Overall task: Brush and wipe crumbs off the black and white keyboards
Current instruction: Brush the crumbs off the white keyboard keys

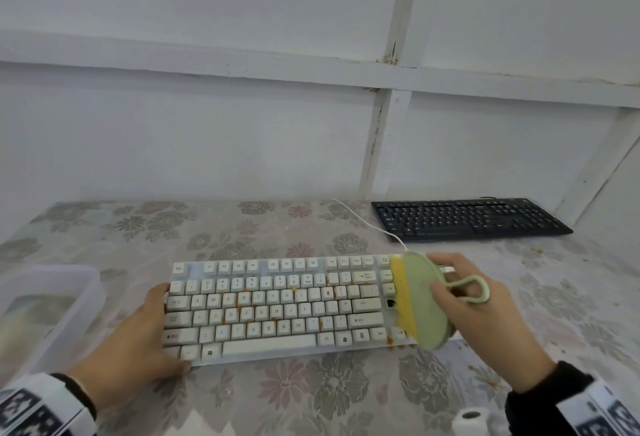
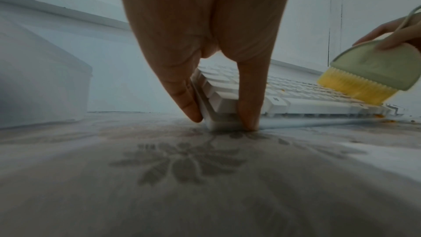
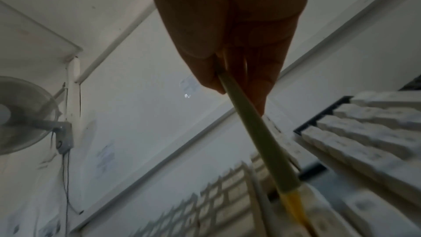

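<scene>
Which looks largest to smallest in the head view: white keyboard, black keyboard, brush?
1. white keyboard
2. black keyboard, though it lies farther back, so its true size is unsure
3. brush

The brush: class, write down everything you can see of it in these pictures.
The brush has a flat, oval, pale green body that looks like plastic, a strip of yellow bristles along one edge and a thin green loop at its back. The right hand grips it, tilted, bristles down on the right end of the white keyboard, where orange-brown crumbs lie among the keys.
</scene>
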